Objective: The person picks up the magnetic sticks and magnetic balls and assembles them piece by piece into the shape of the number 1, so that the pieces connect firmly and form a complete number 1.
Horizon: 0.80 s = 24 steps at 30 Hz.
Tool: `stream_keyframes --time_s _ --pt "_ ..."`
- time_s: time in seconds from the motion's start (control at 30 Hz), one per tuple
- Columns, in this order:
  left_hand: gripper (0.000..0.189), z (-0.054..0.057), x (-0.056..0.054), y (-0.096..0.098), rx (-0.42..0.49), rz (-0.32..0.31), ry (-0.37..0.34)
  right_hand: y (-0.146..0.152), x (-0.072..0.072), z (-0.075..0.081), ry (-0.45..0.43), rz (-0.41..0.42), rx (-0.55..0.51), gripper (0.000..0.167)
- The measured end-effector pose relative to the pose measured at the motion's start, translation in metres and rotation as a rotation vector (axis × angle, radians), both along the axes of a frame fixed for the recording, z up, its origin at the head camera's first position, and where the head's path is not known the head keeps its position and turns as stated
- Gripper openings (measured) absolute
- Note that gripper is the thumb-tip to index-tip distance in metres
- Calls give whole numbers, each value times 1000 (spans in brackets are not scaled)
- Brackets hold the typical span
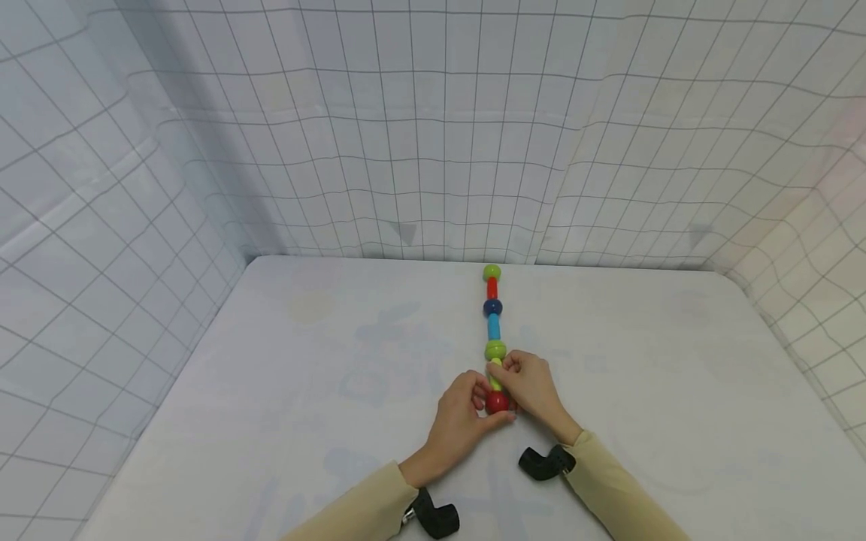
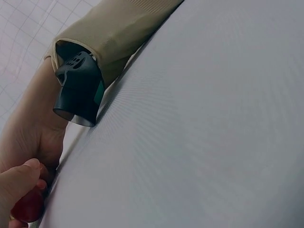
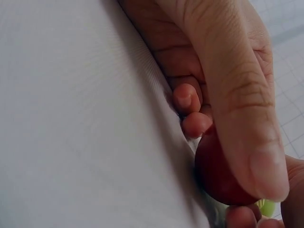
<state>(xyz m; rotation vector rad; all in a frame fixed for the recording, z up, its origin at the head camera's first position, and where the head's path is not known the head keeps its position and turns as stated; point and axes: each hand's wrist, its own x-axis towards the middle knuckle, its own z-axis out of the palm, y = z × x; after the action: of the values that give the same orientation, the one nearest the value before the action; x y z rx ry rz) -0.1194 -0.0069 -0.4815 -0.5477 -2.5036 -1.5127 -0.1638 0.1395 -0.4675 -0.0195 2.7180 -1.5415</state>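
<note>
A straight chain of coloured toy balls and short rods runs up the white table. At its near end is a red ball (image 1: 497, 403), held between thumb and fingers of my left hand (image 1: 455, 421). The left thumb crosses the red ball (image 3: 216, 171) in the right wrist view. My right hand (image 1: 537, 387) pinches the yellow-green rod (image 1: 496, 379) just above the ball. Further along come a green ball (image 1: 495, 350), a light blue rod (image 1: 494, 327), a dark blue ball (image 1: 492, 307), a red rod (image 1: 492, 288) and another green ball (image 1: 492, 273).
The white table (image 1: 271, 391) spreads around the chain. White netted curtains (image 1: 419, 135) hang behind it and along both sides. Black wrist devices (image 1: 435, 515) sit at both sleeve cuffs, close above the table.
</note>
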Motion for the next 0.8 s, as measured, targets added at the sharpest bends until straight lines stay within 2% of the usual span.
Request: stream_keyframes --time_s 0.2,0.8 --pt "46 0 0 1 -31 9 46 1 0 2 8 10 -8 24" --pt "34 -1 1 1 -55 9 50 2 0 -1 26 39 4 21"
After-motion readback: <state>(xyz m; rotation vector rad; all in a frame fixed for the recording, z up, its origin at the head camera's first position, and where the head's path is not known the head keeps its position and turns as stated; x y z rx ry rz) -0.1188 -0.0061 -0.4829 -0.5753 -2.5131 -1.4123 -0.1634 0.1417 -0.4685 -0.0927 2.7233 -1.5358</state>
